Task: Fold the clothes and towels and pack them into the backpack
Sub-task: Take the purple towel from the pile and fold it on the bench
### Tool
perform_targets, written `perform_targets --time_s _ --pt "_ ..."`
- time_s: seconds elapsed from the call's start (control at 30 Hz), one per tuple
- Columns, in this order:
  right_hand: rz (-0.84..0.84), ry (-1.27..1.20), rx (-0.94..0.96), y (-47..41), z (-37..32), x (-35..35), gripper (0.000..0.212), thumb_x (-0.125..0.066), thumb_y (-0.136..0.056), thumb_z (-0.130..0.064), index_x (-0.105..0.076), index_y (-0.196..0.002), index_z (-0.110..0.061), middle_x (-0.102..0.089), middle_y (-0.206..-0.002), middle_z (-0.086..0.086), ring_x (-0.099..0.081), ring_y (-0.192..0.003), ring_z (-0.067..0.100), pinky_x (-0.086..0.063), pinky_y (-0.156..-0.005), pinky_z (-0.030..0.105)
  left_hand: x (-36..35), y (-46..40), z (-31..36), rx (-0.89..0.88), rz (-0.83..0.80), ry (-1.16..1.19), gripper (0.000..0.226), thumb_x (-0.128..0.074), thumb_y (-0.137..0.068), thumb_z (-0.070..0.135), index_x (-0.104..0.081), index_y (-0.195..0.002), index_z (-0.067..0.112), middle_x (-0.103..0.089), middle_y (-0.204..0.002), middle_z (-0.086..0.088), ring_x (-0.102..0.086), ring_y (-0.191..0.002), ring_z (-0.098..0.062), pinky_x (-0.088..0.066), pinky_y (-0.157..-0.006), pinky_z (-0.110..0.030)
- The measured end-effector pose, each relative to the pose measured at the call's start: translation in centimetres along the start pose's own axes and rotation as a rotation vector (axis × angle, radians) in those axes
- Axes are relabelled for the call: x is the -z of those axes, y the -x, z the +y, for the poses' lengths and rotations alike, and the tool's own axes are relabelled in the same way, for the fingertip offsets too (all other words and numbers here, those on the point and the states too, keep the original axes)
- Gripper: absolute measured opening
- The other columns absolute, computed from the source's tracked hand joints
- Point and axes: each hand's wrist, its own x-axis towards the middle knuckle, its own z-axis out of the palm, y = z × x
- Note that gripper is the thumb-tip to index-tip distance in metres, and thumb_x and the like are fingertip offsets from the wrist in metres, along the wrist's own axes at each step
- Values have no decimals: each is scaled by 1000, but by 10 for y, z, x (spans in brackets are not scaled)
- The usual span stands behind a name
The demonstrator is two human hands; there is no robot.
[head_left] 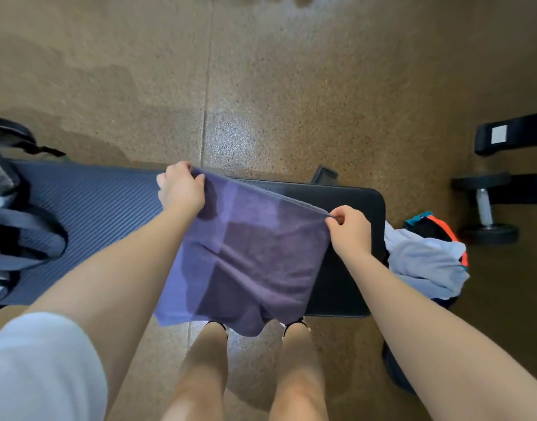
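Note:
A purple towel (249, 256) hangs stretched between my two hands above a black padded bench (349, 202). My left hand (179, 186) grips its upper left corner. My right hand (347, 229) pinches its upper right corner. The towel's lower edge droops over the bench's near side, in front of my legs. A grey and black backpack (15, 232) lies at the far left on the ribbed blue-grey mat (94, 208). A pile of loose clothes (425, 259), light blue on top with teal, orange and black beneath, sits at the bench's right end.
A dumbbell (485, 208) lies on the speckled brown floor at the right. Behind it is a black equipment base with a white label (501, 133). A dark object (394, 369) stands on the floor by my right arm.

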Motion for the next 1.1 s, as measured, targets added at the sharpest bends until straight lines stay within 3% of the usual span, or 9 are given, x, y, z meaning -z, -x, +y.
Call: perform_targets --time_s 0.13,0.23,0.33,0.43,0.53,0.7,0.87,0.97,1.1 --pt "-60 -202 -56 2 -7 6 3 -55 -91 -13 -56 -91 -15 -57 -88 -1 -51 -79 13 -36 -60 21 5 -15 0 -3 -95 35 28 -52 -93 29 -62 -111 10 -56 -118 -14 -42 -119 -33 -37 -95 -38" --pt "-27 -419 -151 4 -19 15 10 -55 -89 -9 -58 -86 -18 -59 -85 5 -48 -65 11 -36 -55 23 30 -13 3 -8 -186 492 8 -56 -91 17 -59 -86 12 -60 -84 -5 -54 -86 -20 -41 -77 -30" --pt "51 -558 -170 8 -47 40 15 -53 -89 -6 -65 -97 -11 -58 -72 3 -47 -54 8 -37 -47 19 78 -6 12 -12 -269 831 22 -57 -90 6 -53 -72 18 -60 -54 11 -54 -54 -2 -43 -56 -16" --pt "104 -614 -81 16 -88 78 12 -53 -91 -6 -63 -96 -9 -54 -64 3 -49 -43 3 -39 -39 12 137 -3 27 -142 -246 827 12 -57 -89 1 -60 -84 11 -59 -63 7 -52 -59 -1 -42 -61 -13" --pt "143 -739 29 31 -128 118 14 -51 -93 -3 -57 -88 -14 -58 -74 2 -56 -52 3 -49 -52 13 191 6 40 -247 -196 831 21 -58 -88 0 -61 -107 8 -56 -76 1 -52 -67 -3 -43 -65 -10" --pt "202 -707 124 63 -151 155 9 -52 -93 -6 -54 -94 -15 -61 -90 4 -62 -75 14 -54 -75 26 226 34 43 -350 -139 775 13 -60 -85 1 -63 -94 10 -55 -75 2 -49 -67 -3 -38 -58 -3" --pt "155 -206 233 76 -113 133 9 -50 -91 -7 -56 -91 -14 -59 -87 4 -53 -80 22 -37 -69 27 190 44 0 -382 -180 469 22 -66 -81 1 -60 -72 20 -51 -66 1 -42 -62 -12 -34 -59 -21" --pt "61 -18 231 75 -81 96 10 -50 -89 -4 -58 -89 -10 -59 -84 7 -52 -79 25 -32 -67 26 144 52 -30 -360 -187 292 10 -67 -80 1 -66 -83 11 -60 -77 -4 -51 -73 -18 -38 -64 -19" --pt "-37 129 193 75 -35 47 8 -45 -94 -9 -52 -91 -12 -59 -88 8 -50 -75 25 -37 -64 32 83 60 -71 -369 -220 47 14 -67 -79 3 -72 -92 6 -71 -91 -12 -63 -90 -28 -45 -82 -32"
